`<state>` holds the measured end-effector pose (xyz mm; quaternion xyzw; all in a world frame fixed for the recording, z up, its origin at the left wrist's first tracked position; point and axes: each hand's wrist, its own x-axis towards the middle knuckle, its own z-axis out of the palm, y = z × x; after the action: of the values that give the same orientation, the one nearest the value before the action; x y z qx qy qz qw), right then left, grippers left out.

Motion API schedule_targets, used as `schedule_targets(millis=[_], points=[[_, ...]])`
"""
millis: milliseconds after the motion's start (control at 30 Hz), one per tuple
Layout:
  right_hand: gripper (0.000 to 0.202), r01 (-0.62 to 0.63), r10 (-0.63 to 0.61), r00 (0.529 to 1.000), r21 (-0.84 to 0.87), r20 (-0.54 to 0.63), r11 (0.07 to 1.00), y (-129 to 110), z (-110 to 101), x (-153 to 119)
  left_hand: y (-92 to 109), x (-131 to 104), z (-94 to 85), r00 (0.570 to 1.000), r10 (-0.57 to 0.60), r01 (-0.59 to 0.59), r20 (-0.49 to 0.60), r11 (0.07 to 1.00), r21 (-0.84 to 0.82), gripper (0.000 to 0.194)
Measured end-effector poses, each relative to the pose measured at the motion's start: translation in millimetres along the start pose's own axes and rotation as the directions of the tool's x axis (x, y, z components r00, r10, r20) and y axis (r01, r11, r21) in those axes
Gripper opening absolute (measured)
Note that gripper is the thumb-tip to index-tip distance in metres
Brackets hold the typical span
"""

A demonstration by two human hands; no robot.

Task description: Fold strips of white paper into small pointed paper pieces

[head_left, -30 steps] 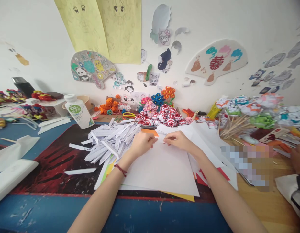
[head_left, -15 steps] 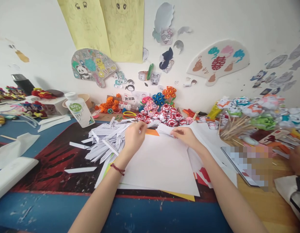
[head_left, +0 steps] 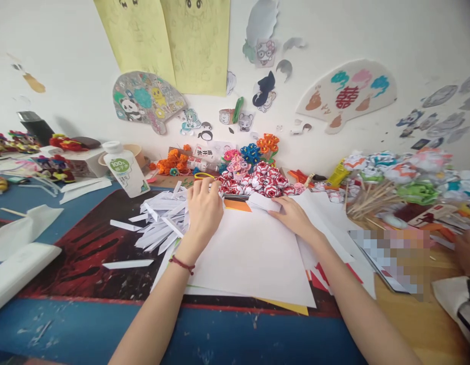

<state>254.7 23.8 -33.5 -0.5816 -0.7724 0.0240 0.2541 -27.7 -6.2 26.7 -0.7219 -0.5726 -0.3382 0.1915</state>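
Note:
My right hand (head_left: 291, 215) pinches a small white folded paper (head_left: 264, 202) above the top edge of a large white sheet (head_left: 250, 253). My left hand (head_left: 205, 205), with a dark red cord on its wrist, is raised over the right side of a pile of folded white paper strips (head_left: 160, 218). Its fingers bend downward and their tips are hidden behind the hand, so what they hold cannot be seen. An orange paper piece (head_left: 238, 205) lies between the hands.
A white bottle (head_left: 126, 170) stands behind the strips. Red and white flowers (head_left: 270, 182) line the wall side. Wooden sticks (head_left: 371, 200) and a tablet-like object (head_left: 387, 261) are on the right. Another person's hand (head_left: 468, 251) shows at the right edge.
My left hand has shifted slightly left and turned, its back now toward the camera. The paper in my right hand shows more broadly. The view has shifted a little.

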Motion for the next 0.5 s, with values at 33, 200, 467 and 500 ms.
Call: schedule_targets(millis=[33, 200, 467, 500], points=[[0.044, -0.001, 0.001, 1.000, -0.005, 0.001, 1.000, -0.4, -0.6, 0.1, 1.2, -1.0, 3.1, 0.998, 0.048, -0.048, 0.049, 0.999, 0.005, 0.030], [0.046, -0.015, 0.016, 1.000, 0.014, -0.013, 1.000, 1.1, -2.8, 2.4, 5.7, -6.1, 13.5, 0.949, 0.235, -0.246, 0.211, 0.969, 0.027, 0.026], [0.047, -0.067, 0.074, 0.996, 0.133, -0.045, 0.989, 3.3, -5.1, 5.5, 7.0, -9.1, 16.6, 0.920, 0.304, -0.328, 0.247, 0.943, 0.060, 0.022], [0.047, -0.077, 0.085, 0.995, 0.158, -0.044, 0.984, 3.4, -5.4, 5.7, 6.8, -9.2, 16.5, 0.923, 0.298, -0.321, 0.242, 0.945, 0.063, 0.022]])
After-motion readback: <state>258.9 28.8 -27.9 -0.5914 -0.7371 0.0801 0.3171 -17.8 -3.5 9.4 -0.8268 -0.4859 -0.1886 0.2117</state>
